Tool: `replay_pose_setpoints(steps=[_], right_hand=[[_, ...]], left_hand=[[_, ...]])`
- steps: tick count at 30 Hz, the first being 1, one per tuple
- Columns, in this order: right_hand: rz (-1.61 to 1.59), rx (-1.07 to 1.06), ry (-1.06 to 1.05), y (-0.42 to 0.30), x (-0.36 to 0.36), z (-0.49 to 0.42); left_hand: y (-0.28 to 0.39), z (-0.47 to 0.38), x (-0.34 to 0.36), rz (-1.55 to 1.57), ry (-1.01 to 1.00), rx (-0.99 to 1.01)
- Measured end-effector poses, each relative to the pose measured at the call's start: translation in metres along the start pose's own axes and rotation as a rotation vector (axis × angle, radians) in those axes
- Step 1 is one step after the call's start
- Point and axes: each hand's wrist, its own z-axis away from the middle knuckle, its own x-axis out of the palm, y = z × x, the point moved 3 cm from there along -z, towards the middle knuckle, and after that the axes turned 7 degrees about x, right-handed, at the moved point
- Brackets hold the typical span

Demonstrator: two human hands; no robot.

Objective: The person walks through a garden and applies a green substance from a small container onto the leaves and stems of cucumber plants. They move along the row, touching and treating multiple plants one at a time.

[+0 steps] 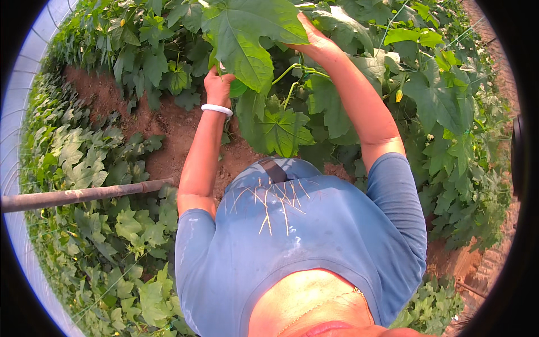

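My left hand, with a white bracelet at the wrist, is raised at the lower left edge of a broad lobed leaf. Its thumb points towards the leaf, and the fingertips are partly covered. A small pale thing shows by those fingers, too little of it to name. On the far side of the same leaf, my right hand reaches in among the vines, its fingers hidden by foliage. Whether either hand grips anything is not visible. Between my forearms run green vine stems, above a sunlit lobed leaf.
A rusty metal pole juts in from the left. Bare reddish soil lies between the plant rows. Thin green strings cross the vines at upper right, near a yellow flower bud. Plastic sheeting curves along the left.
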Motion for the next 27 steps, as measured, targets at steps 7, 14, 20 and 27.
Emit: replay_pose_setpoints(steps=[7,14,20,27], right_hand=[[1.062,0.374,0.183,-0.014,0.033,-0.05],[1.113,0.307,-0.023,-0.027,0.044,-0.059],[1.178,0.267,-0.146,-0.015,0.033,-0.074],[1.133,0.286,-0.217,-0.004,0.029,-0.079]], left_hand=[[0.038,-0.003,0.018,0.027,-0.202,0.07],[0.054,-0.014,0.011,-0.287,-0.181,0.114],[0.059,-0.023,0.02,-0.261,-0.236,0.109],[0.061,-0.027,0.027,-0.267,-0.269,0.145]])
